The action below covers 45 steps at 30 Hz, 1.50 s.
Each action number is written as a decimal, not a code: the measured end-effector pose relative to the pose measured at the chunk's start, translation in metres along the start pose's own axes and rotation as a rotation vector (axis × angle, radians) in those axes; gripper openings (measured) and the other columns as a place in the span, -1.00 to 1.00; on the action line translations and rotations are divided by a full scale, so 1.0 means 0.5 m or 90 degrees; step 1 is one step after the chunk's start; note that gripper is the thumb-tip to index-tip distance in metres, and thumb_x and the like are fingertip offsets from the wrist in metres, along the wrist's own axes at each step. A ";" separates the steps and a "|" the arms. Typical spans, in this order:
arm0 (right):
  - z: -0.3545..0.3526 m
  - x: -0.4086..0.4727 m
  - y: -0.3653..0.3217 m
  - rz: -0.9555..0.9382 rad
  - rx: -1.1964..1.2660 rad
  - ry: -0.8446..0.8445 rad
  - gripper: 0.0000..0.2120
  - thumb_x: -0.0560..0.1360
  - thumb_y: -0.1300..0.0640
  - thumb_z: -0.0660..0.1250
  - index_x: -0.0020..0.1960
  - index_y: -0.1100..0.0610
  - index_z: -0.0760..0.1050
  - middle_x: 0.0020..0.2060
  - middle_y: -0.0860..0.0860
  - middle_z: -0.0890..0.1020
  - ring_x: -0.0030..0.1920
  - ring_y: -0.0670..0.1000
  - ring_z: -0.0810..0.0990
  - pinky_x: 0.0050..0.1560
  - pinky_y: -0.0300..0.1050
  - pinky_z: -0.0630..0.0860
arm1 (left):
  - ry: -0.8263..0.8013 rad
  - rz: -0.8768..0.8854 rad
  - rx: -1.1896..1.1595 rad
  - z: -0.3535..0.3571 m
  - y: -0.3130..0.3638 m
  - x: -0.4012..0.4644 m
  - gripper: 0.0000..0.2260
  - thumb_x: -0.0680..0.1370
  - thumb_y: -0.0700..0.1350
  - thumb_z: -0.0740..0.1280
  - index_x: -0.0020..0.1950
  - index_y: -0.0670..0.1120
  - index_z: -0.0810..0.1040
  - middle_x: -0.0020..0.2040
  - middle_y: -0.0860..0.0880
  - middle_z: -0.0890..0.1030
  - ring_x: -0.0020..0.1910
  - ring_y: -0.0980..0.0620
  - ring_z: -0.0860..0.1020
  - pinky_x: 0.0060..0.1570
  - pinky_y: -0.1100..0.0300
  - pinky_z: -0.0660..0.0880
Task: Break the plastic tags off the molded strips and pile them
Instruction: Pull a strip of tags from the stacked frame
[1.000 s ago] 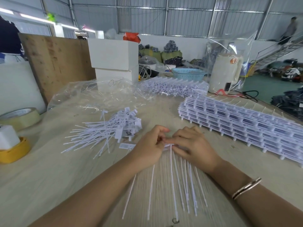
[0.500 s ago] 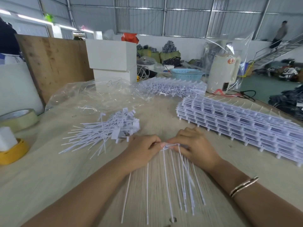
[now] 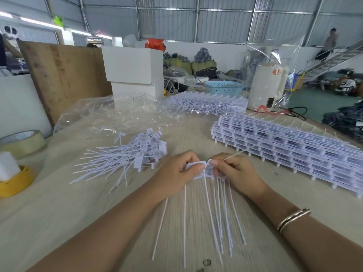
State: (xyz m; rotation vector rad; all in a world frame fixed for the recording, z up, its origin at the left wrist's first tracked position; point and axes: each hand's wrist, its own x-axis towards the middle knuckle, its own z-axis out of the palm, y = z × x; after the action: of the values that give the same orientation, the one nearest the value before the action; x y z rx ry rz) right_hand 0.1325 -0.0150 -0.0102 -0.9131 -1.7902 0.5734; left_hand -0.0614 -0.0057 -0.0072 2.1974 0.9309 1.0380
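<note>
My left hand (image 3: 177, 173) and my right hand (image 3: 237, 171) meet at the table's middle, both pinching the heads of a white molded strip of tags (image 3: 198, 169). Several long thin tails (image 3: 216, 216) fan from the hands toward me across the table. A thin runner stick pokes out past my right fingers. Left of the hands lies a loose pile of broken-off tags (image 3: 127, 158). A tall stack of whole molded strips (image 3: 290, 152) lies to the right, and another heap of strips (image 3: 206, 104) sits farther back.
Crumpled clear plastic wrap (image 3: 110, 116) lies behind the pile. Tape rolls (image 3: 21, 143) and a yellow roll (image 3: 15, 183) sit at the left edge. White boxes (image 3: 133, 69), a blue basket (image 3: 224, 88) and a white appliance (image 3: 267, 85) stand at the back.
Both hands have lifted slightly and drawn the tag heads up between the fingertips; the tails have fanned out and shifted. The pile and stacks have not moved.
</note>
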 end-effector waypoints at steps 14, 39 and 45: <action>-0.027 -0.003 0.028 -0.063 -0.403 -0.133 -0.61 0.49 0.18 0.17 0.29 0.02 0.50 -0.14 -0.24 0.31 -0.07 -0.21 0.31 0.01 -0.09 0.16 | 0.020 -0.065 0.029 -0.018 -0.028 -0.017 -0.78 0.57 -0.23 0.25 0.00 0.11 0.51 -0.25 0.14 0.48 -0.22 0.13 0.50 -0.16 0.27 0.43; 0.001 -0.005 -0.013 -0.308 -0.521 -0.010 -0.76 0.47 -0.01 0.29 -0.01 0.05 0.67 -0.29 -0.02 0.60 -0.31 0.01 0.54 -0.25 -0.01 0.39 | -0.022 -0.115 0.064 -0.007 -0.027 -0.015 -0.77 0.59 -0.04 0.23 -0.25 -0.03 0.49 -0.37 0.07 0.41 -0.40 0.22 0.34 -0.35 0.33 0.26; 0.001 -0.005 -0.011 -0.148 -0.325 -0.074 -0.78 0.49 0.04 0.30 -0.02 0.10 0.67 -0.26 0.00 0.61 -0.22 0.04 0.51 -0.13 0.07 0.40 | -0.030 -0.064 0.070 -0.007 -0.028 -0.011 -0.81 0.58 -0.04 0.25 -0.24 0.05 0.45 -0.39 0.11 0.39 -0.39 0.25 0.37 -0.35 0.38 0.27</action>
State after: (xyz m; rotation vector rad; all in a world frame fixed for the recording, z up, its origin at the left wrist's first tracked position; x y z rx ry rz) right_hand 0.1306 -0.0202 -0.0078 -1.0010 -2.1608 0.0146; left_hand -0.0718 -0.0007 -0.0178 2.2286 1.0892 0.9032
